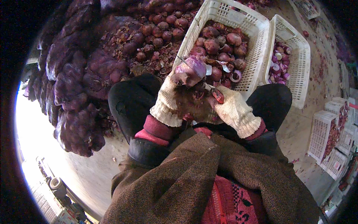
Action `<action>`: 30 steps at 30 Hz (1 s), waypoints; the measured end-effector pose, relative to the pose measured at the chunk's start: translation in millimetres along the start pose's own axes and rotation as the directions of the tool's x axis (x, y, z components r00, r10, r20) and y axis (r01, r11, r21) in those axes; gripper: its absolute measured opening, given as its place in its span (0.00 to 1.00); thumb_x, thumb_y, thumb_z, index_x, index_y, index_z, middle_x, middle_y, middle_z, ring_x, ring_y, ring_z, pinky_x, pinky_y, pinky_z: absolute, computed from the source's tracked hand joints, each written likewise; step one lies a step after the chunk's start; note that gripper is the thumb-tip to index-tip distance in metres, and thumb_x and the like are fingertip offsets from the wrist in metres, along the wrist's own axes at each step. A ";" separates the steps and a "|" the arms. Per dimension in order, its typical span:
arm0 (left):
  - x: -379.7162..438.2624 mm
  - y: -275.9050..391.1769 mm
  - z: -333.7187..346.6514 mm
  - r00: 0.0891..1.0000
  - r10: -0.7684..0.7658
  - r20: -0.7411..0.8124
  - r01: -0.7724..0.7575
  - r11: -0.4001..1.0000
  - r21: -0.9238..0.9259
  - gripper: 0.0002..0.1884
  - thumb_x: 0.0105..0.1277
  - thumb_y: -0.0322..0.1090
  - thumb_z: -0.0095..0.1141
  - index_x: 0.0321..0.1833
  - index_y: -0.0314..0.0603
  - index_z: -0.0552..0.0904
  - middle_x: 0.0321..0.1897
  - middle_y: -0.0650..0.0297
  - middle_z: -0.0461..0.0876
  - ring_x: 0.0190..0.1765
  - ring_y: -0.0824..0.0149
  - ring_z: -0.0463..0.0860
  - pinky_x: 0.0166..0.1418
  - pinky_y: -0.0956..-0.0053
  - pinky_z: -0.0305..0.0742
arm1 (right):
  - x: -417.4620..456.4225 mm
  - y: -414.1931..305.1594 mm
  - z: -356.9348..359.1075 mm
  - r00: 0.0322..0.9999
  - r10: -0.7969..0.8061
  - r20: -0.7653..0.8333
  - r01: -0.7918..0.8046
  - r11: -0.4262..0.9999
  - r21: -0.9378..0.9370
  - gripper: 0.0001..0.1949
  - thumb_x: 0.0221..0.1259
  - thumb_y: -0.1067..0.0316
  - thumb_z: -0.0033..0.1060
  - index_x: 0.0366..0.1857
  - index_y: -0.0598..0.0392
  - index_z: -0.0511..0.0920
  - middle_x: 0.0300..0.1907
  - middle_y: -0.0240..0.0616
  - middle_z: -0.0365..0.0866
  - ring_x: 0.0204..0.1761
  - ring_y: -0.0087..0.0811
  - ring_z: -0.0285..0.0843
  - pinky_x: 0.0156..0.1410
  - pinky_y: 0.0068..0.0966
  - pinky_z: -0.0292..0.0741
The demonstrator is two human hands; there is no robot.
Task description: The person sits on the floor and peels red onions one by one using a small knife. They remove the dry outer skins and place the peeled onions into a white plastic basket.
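My left hand (171, 95), in a soiled cream knit glove, holds a partly peeled purple onion (191, 70) above the near left corner of a white plastic crate. My right hand (232, 106), gloved alike, is closed on a small knife with a red handle (217, 95); its blade points towards the onion's underside. Dark, torn skin hangs below the onion between my hands. Unpeeled red onions (211, 46) fill the bottom of the crate (258, 50), with a cut onion ring (236, 76) among them. Peeled onions (279, 63) lie in the narrower crate (300, 67) beside it.
Loose red onions (158, 30) and dry skins lie in a heap beyond my left knee. Stuffed purple mesh sacks (75, 75) are piled at the left. At the right, white crates (323, 134) stand stacked on a concrete floor (296, 123) strewn with bits of skin.
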State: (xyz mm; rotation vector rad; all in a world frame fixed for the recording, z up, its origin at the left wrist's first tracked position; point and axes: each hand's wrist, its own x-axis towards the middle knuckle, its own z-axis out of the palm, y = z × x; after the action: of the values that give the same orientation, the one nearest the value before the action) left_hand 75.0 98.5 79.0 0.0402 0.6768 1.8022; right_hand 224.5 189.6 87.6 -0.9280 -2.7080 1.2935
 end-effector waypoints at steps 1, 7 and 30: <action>2.0 2.3 -8.4 0.998 0.026 0.062 -0.028 0.999 0.030 0.22 0.56 0.38 0.56 0.52 0.34 0.72 0.36 0.64 0.73 0.35 0.68 0.71 0.45 0.72 0.72 | -0.5 0.7 3.4 0.999 -0.030 -0.023 0.031 0.998 0.049 0.12 0.58 0.63 0.62 0.41 0.57 0.76 0.35 0.49 0.81 0.42 0.52 0.80 0.44 0.37 0.77; 6.8 7.1 -5.6 0.986 0.162 -0.048 -0.151 0.972 0.183 0.31 0.49 0.27 0.59 0.59 0.30 0.69 0.41 0.58 0.78 0.38 0.66 0.79 0.42 0.73 0.78 | -1.6 -11.3 -4.7 0.997 -0.072 -0.008 0.072 0.990 0.119 0.11 0.57 0.65 0.60 0.40 0.57 0.76 0.34 0.50 0.81 0.41 0.53 0.80 0.43 0.38 0.77; 16.1 6.2 -21.2 0.992 -0.002 0.130 -0.007 0.998 0.069 0.41 0.40 0.17 0.56 0.66 0.30 0.65 0.54 0.51 0.77 0.54 0.56 0.80 0.57 0.65 0.79 | 10.7 -5.7 -33.6 0.834 0.076 0.546 -0.480 0.588 0.651 0.15 0.58 0.53 0.61 0.24 0.53 0.77 0.18 0.30 0.75 0.18 0.21 0.70 0.22 0.20 0.64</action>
State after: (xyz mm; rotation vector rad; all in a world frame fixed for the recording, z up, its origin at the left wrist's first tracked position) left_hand 56.5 102.8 59.3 0.2031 0.6458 1.7612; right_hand 220.9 216.1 111.2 -1.0241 -1.7985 2.7421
